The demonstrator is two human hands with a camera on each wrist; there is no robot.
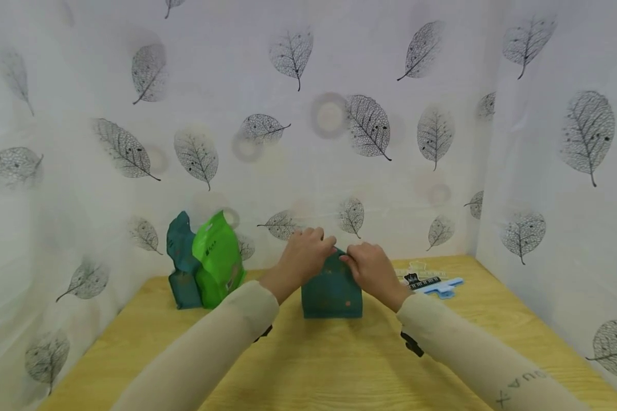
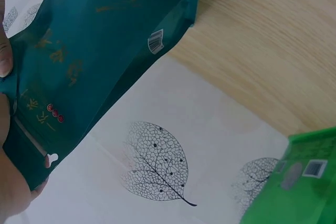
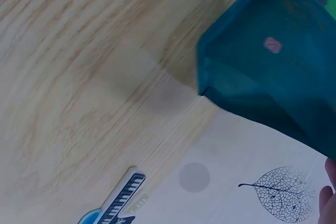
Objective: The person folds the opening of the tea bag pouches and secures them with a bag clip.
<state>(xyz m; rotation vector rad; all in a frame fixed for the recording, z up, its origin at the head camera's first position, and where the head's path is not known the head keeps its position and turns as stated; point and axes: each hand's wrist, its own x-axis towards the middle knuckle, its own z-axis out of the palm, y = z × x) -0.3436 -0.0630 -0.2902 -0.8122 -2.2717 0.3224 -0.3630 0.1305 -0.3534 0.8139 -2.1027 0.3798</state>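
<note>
standing upright below, the gold-lettered teal pouch (image 1: 332,294) is gripped along its top by left hand (image 1: 304,254) and right hand (image 1: 374,269)!

On table (image 1: 319,365), middle: single bag (image 1: 331,294). To its left, well apart: two more bags (image 1: 216,265), side by side. Right of middle bag, toward far edge: clips (image 1: 444,285), clustered. Behind and along both sides: curtain (image 1: 319,177).

wood-grain surface (image 1: 308,371) | left rear: teal pouch (image 1: 185,288) standing against bright green bag (image 1: 217,260), barcode label (image 2: 315,168) on the green one | right rear: light-blue clip (image 1: 449,285) beside piano-key-patterned clip (image 1: 425,283), close together | back and sides: whitish curtain (image 1: 339,45) printed with dark skeleton leaves (image 1: 368,125)
</note>
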